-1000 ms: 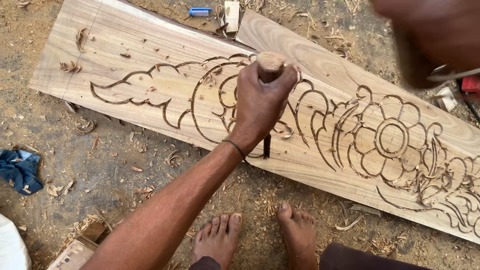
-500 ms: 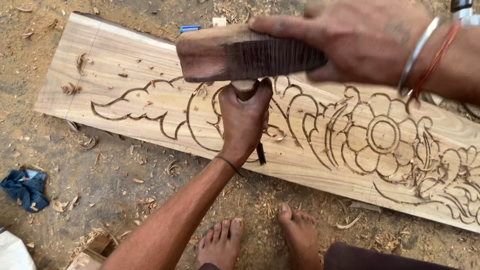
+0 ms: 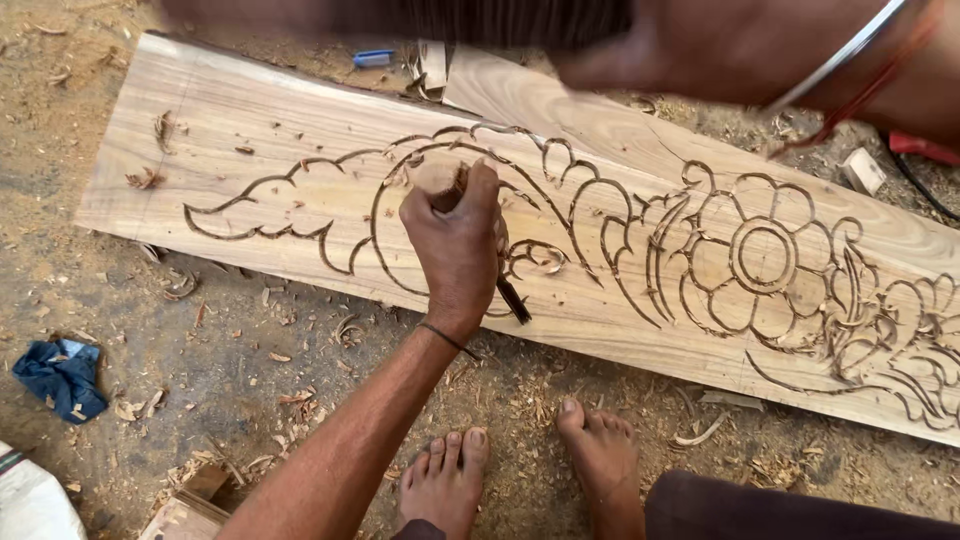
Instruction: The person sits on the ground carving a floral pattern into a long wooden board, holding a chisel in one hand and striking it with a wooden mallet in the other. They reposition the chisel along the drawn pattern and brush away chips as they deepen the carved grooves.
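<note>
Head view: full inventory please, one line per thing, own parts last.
carved plank: 1, pale wood, flat on the ground, floral outlines cut in
second plank: 1, pale, behind the first
chisel: 1, wooden handle, dark blade, on the carved plank
mallet: 1, dark wood, blurred, top edge
blue cloth: 1, ground, left
blue tube: 1, top
wood shavings: many, tan, ground
left hand: grip around the chisel
right hand: holds the mallet, bangle on wrist
bare feet: 2, bottom

Chisel (image 3: 512,297) stands on the plank (image 3: 250,130); cloth (image 3: 60,375) lies left.
</note>
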